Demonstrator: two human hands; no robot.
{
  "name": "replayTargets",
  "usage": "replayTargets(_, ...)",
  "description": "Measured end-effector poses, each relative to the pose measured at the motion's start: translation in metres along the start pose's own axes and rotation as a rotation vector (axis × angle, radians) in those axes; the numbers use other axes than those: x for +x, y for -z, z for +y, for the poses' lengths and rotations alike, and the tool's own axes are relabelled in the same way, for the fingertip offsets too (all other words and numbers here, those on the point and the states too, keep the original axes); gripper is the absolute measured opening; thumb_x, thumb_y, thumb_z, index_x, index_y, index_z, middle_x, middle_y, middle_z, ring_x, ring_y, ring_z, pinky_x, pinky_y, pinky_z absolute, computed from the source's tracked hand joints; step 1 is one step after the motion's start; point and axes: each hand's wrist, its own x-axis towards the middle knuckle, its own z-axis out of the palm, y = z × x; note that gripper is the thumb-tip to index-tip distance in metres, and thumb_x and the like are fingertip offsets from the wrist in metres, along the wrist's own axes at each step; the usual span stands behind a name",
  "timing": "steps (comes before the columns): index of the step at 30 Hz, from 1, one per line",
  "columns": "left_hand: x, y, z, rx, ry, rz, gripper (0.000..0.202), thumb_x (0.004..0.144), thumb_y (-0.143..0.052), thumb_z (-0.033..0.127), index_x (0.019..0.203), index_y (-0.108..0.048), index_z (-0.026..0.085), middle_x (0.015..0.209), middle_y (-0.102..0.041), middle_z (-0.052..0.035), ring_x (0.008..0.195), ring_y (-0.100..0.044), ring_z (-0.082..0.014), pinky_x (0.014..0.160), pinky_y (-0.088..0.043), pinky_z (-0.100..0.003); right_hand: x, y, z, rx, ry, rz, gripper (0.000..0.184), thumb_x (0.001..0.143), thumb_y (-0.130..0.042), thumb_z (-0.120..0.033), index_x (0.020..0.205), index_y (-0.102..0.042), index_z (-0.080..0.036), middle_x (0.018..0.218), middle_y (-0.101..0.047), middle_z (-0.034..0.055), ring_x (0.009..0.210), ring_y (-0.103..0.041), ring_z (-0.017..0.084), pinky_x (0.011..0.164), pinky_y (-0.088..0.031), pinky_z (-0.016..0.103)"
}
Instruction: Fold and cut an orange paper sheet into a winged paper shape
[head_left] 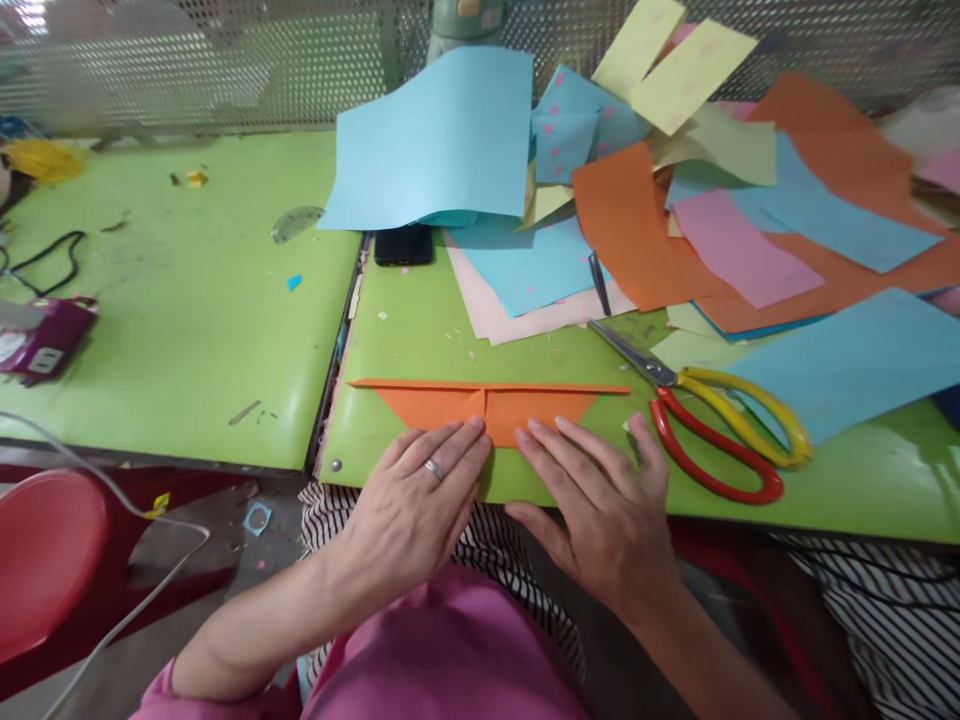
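Observation:
A folded orange paper (491, 403) lies flat near the front edge of a green table (420, 350), shaped like a wide trapezoid with a long thin top edge. My left hand (416, 505), with a ring on one finger, lies flat with fingers stretched out, its fingertips pressing the paper's lower edge left of the centre crease. My right hand (600, 500) lies flat too, fingers spread, its fingertips on the paper's lower right part. Neither hand grips anything.
Scissors (712, 415) with red and yellow handles lie just right of my right hand. A heap of blue, orange, pink and yellow sheets (675, 200) covers the far right. A black phone (403, 244) lies under a blue sheet. A second green table (172, 300) adjoins on the left.

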Motion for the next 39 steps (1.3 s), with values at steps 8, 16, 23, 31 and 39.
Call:
replayTargets(8, -0.005, 0.005, -0.016, -0.097, -0.050, -0.058, 0.053, 0.088, -0.030, -0.001, 0.136, -0.047, 0.014, 0.146, -0.048, -0.0074, 0.131, -0.048, -0.0184, 0.105, -0.044, -0.038, -0.001, -0.001, 0.001, 0.009, 0.016, 0.012, 0.047, 0.092, -0.054, -0.044, 0.131, -0.057, -0.020, 0.117, -0.071, 0.0060, 0.110, -0.060, 0.024, 0.116, -0.016, 0.057)
replayTargets(16, -0.007, 0.003, -0.018, -0.046, -0.095, -0.035, 0.044, 0.094, -0.032, 0.005, 0.135, -0.047, 0.008, 0.143, -0.051, -0.0109, 0.130, -0.048, -0.0216, 0.105, -0.046, -0.037, -0.002, -0.002, 0.001, 0.018, 0.015, 0.044, 0.044, 0.090, -0.058, -0.043, 0.127, -0.059, -0.021, 0.115, -0.072, 0.0057, 0.109, -0.061, 0.024, 0.115, -0.020, 0.057)
replayTargets(23, -0.005, 0.005, -0.014, 0.032, -0.100, -0.045, 0.047, 0.095, -0.036, 0.009, 0.142, -0.041, 0.011, 0.140, -0.053, -0.0103, 0.127, -0.047, -0.0221, 0.101, -0.045, -0.036, -0.002, -0.001, 0.002, -0.011, 0.042, 0.045, 0.051, 0.089, -0.060, -0.042, 0.136, -0.052, -0.023, 0.116, -0.071, 0.0058, 0.111, -0.060, 0.024, 0.115, -0.020, 0.056)
replayTargets(31, 0.005, 0.001, 0.005, 0.139, 0.011, -0.050, 0.045, 0.093, -0.044, 0.021, 0.138, -0.048, 0.019, 0.131, -0.057, -0.0099, 0.113, -0.051, -0.0252, 0.094, -0.044, -0.039, -0.005, 0.001, -0.001, -0.009, 0.011, 0.045, 0.051, 0.091, -0.057, -0.043, 0.137, -0.051, -0.022, 0.118, -0.070, 0.0075, 0.110, -0.062, 0.024, 0.115, -0.020, 0.056)
replayTargets(39, 0.003, 0.001, 0.001, -0.021, 0.044, -0.021, 0.047, 0.092, -0.045, 0.021, 0.138, -0.046, 0.018, 0.132, -0.056, -0.0104, 0.114, -0.052, -0.0248, 0.098, -0.043, -0.042, -0.013, 0.007, 0.007, 0.013, 0.009, 0.043, 0.044, 0.094, -0.049, -0.043, 0.127, -0.057, -0.016, 0.117, -0.070, 0.0117, 0.110, -0.063, 0.026, 0.113, -0.024, 0.058)
